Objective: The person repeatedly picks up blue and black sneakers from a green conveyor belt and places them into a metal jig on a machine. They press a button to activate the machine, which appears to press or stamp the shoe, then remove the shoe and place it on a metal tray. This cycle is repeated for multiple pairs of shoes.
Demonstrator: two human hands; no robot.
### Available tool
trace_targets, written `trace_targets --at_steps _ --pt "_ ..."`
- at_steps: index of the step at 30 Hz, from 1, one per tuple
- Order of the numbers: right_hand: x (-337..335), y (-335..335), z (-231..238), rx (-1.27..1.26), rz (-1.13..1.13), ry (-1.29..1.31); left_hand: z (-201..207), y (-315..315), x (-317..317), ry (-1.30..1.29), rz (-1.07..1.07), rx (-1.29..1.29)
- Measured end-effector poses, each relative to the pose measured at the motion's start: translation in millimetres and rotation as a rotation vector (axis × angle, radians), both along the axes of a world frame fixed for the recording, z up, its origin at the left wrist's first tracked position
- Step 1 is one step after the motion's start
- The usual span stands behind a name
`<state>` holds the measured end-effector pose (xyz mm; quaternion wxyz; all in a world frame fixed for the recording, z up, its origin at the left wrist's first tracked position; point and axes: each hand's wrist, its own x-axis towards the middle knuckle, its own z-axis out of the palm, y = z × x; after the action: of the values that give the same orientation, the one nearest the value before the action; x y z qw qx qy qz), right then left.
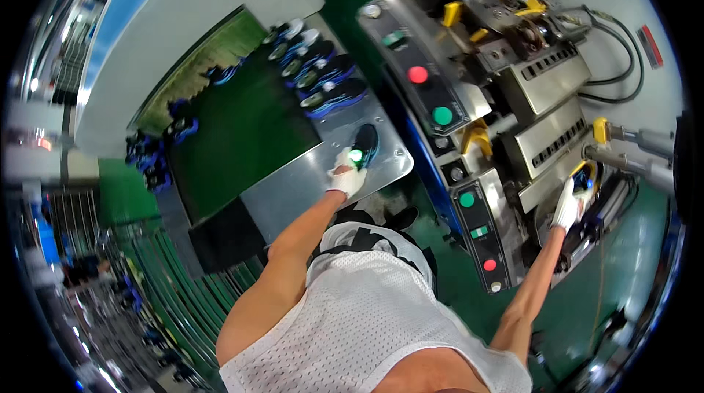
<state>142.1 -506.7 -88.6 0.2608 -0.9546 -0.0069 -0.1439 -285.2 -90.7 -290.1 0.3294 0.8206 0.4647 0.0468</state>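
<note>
My left hand [347,175], in a white glove, is closed on the heel end of a black shoe with blue trim [368,139]. That shoe rests on the metal edge of the worktable [290,177], and a green glow shows at its opening. Out to the right, my gloved right hand [567,207] is at the lower station of a metal press machine [541,147]. Its fingers are around the near end of a blue and black shoe [583,179] that sits in the machine, partly hidden by the hand and a yellow-edged part.
A row of black and blue shoes [323,78] stands along the table's right side, with more shoes [158,147] at its left. Control panels [480,232] with red and green buttons face me. Metal cylinders [638,166] jut out at far right. A rack [183,268] stands lower left.
</note>
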Motion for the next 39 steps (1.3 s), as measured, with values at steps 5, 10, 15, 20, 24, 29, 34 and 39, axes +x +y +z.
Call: trace_targets --at_steps 5,10,15,20,24,29,34,39 --pt "-197 131 -39 -0.087 0.408 -0.115 29 7 13 0.001 -0.041 -0.15" --pt "-238 180 -86 -0.869 0.382 0.109 43 82 -41 0.099 -0.514 -0.353" --pt "-258 163 -79 -0.685 0.409 0.223 -15 255 -162 -0.081 0.069 -0.219" --pt "-321 149 -96 -0.702 0.408 0.342 -45 423 -300 0.041 0.41 0.317" --pt "-368 142 -110 -0.934 0.33 0.662 -4 518 -344 0.083 0.44 0.78" --pt "-368 189 -91 -0.827 0.246 0.898 -4 576 -404 0.404 0.499 0.811" --pt "-368 204 -89 -0.692 0.196 0.963 3 601 -318 0.188 0.119 0.778" --pt "-358 188 -108 -0.6 0.285 0.924 -29 647 -177 0.195 0.073 0.4"
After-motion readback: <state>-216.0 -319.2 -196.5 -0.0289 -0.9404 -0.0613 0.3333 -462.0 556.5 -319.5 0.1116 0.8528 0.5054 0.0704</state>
